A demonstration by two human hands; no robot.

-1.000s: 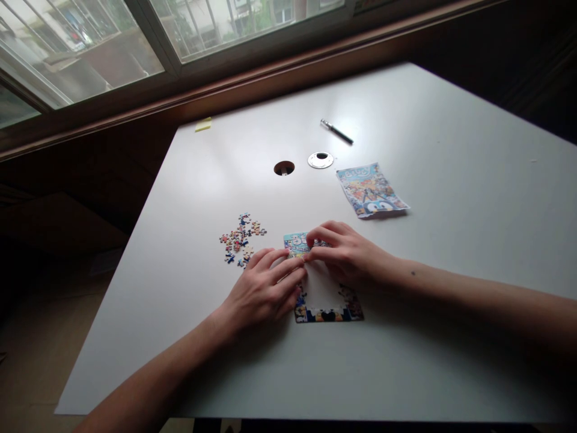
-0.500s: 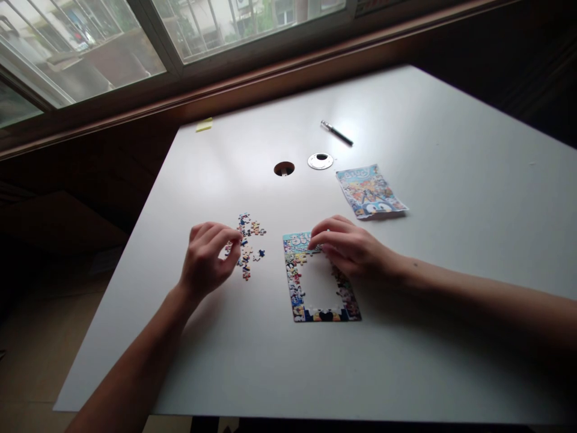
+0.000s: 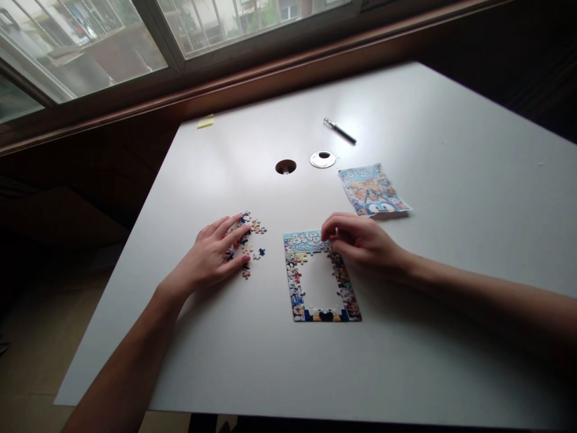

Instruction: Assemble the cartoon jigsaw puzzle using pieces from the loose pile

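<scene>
My left hand point(image 3: 210, 255) lies with its fingers spread over a loose pile of small jigsaw pieces point(image 3: 247, 246) and covers part of it. To the right is a jigsaw puzzle point(image 3: 295, 294): a picture border with a light blue top strip surrounds a bare white middle. My right hand point(image 3: 356, 237) is at the puzzle's upper right corner, its fingers curled and the thumb close to the index fingertip. Whether a piece sits between those fingertips I cannot make out.
A crumpled-edged picture sheet point(image 3: 375, 189) lies beyond my right hand. Farther back on the white table point(image 3: 234, 349) are a pen point(image 3: 340, 130), a round metal cover point(image 3: 323, 159), a round cable hole point(image 3: 285, 167) and a yellow sticky note point(image 3: 205, 121). A window runs along the far side.
My left hand has gone from a pinch beside the pile to spread fingers on top of the pieces. My right hand has drawn slightly right, uncovering more of the puzzle's top strip.
</scene>
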